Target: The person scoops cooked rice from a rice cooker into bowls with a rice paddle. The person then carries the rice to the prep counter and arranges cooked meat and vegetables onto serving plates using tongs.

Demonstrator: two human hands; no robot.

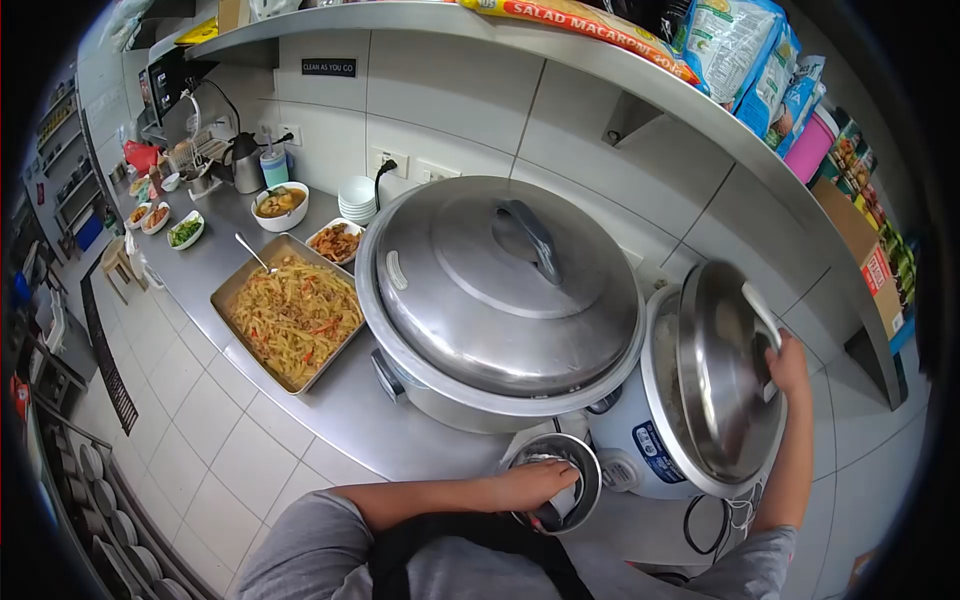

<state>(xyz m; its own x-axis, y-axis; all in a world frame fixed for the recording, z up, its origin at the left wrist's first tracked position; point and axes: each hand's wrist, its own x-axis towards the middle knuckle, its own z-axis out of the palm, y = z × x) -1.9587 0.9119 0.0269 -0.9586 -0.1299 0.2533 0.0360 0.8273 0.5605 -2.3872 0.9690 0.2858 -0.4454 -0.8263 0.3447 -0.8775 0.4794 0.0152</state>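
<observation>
My right hand point(788, 364) is closed on the handle of a steel lid point(720, 370), which is tilted up over a white rice cooker point(650, 440) at the right. The cooker's opening shows partly at the lid's left side. Low in the middle, my left hand point(538, 486) reaches into a small steel pot point(590, 487). Its fingers are bent around something whitish inside, too hidden to name. A large steel pot point(450, 408) stands left of the cooker, covered by a domed lid point(440, 300) with a grey handle.
Left on the steel counter point(370, 440) are a tray of noodles point(290, 320) with a spoon, a dish of reddish food point(335, 241), a soup bowl point(281, 206), stacked white bowls point(357, 196) and a kettle point(245, 163). A shelf point(400, 22) with food packages curves overhead.
</observation>
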